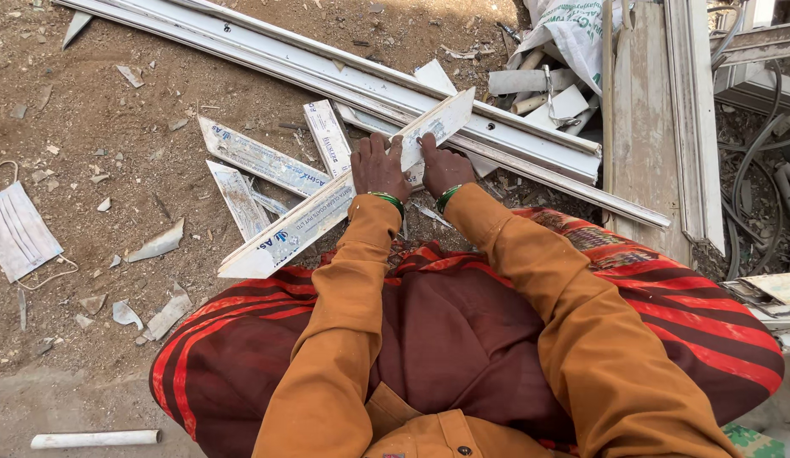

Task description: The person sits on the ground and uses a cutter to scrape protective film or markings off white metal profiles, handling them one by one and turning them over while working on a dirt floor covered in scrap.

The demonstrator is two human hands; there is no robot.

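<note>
White plastic profile offcut [344,199], long and cut at a slant on both ends, lying diagonally across the lap and knees, low end hanging out to the left over the dirt, high end pointing toward the long frame lengths. Being pressed from above by both hands: left hand [378,167] lying flat on the middle of the strip, fingers spread and not curled round it; right hand [442,165] just beside it, fingertips bearing on the upper half, something thin possibly pinched there but too small for telling. Green bangles [386,199] showing at both wrists, orange sleeves [344,314] running back over a maroon and red striped cloth [463,339]. Judging by the layout, work looking partly along: three shorter printed offcuts [259,159] already lying on the ground just beyond the left knee, this piece being the one in hand. Further out, long white frame lengths [352,80] lying uncut across the dirt, seemingly much left. Off to the left, a discarded face mask [17,231] and scattered plastic chips; far right, a weathered wooden frame [658,127] and a white sack [573,30].
</note>
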